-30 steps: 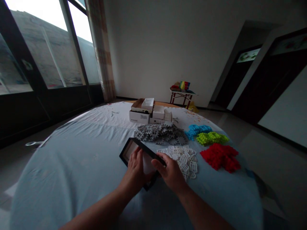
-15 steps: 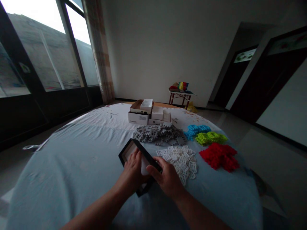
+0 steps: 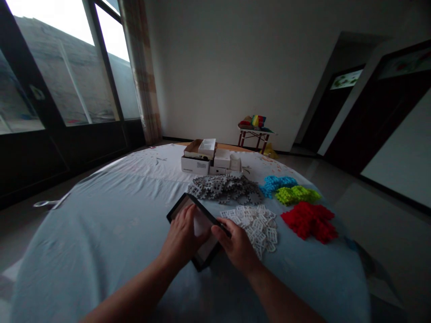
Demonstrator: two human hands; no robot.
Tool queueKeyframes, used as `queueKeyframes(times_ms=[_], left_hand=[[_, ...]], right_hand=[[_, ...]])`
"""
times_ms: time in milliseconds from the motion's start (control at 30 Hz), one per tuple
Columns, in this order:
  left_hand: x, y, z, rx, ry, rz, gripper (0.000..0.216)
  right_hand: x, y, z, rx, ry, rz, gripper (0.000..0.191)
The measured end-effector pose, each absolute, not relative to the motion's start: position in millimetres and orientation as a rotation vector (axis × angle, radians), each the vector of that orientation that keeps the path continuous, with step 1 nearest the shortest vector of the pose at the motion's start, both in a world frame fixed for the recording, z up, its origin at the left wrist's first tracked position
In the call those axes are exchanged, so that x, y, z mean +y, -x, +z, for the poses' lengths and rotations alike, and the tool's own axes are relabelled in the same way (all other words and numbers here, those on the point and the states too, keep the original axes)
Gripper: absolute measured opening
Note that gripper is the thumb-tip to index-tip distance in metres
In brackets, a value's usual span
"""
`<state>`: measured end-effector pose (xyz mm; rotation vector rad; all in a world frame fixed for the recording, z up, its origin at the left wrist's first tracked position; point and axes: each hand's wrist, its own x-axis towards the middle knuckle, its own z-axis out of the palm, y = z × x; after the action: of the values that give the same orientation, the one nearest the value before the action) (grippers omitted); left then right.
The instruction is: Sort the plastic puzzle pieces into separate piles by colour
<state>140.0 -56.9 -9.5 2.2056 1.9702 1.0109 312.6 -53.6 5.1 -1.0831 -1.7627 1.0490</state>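
A black-rimmed open box (image 3: 204, 211) with a pale inside is tilted in front of me, above the near part of the table. My right hand (image 3: 237, 246) grips its right side, thumb over the rim and fingers around the outside. Reaching into the box, my left hand (image 3: 181, 233) has its fingers stretched out against the pale inside, thumb apart. A brighter white surface (image 3: 201, 223) shows beside those fingers; whether it is a loose piece or the lining, I cannot tell. Just past my right hand lies a pile of white lattice-like plastic pieces (image 3: 259, 224).
Beyond the box is a heap of grey interlocking pieces (image 3: 224, 188), with several white boxes (image 3: 195, 166) behind. Blue (image 3: 276, 184), lime-green (image 3: 296, 194) and red pieces (image 3: 310, 222) form piles at right. A pale cloth (image 3: 101, 242) covers the round table.
The box has turned slightly, showing more of its pale inside. My left hand has shifted a little left and up within it, while my right hand keeps its grip.
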Motion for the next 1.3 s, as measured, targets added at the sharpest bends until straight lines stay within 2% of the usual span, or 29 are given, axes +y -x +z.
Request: queueKeyframes(times_ms=[233, 600, 933, 1067, 1200, 1300], left_hand=[[-47.8, -122.5, 4.5, 2.245, -2.013, 0.718, 0.051], [-37.2, -123.8, 6.6, 2.269, -1.895, 0.659, 0.035], [-29.7, -121.0, 8.2, 2.281, -1.821, 0.634, 0.034], [-34.5, -120.6, 8.7, 2.161, -1.850, 0.768, 0.041], [-53.4, -133.5, 12.0, 1.846, -2.079, 0.846, 0.053], [-64.2, -143.8, 12.7, 1.683, -2.182, 0.808, 0.051]], right_hand=[[-55.5, -310.3, 5.7, -1.783, 1.042, 1.031, 0.044], [-58.7, -303.7, 6.2, -1.838, 0.995, 0.984, 0.038], [-59.7, -302.2, 6.7, -1.831, 1.015, 0.966, 0.040], [-52.7, -306.3, 1.4, -1.778, 1.051, 1.022, 0.044], [-42.1, -311.7, -3.3, -1.740, 1.024, 1.076, 0.045], [-38.7, -313.0, -3.9, -1.738, 0.978, 1.103, 0.045]])
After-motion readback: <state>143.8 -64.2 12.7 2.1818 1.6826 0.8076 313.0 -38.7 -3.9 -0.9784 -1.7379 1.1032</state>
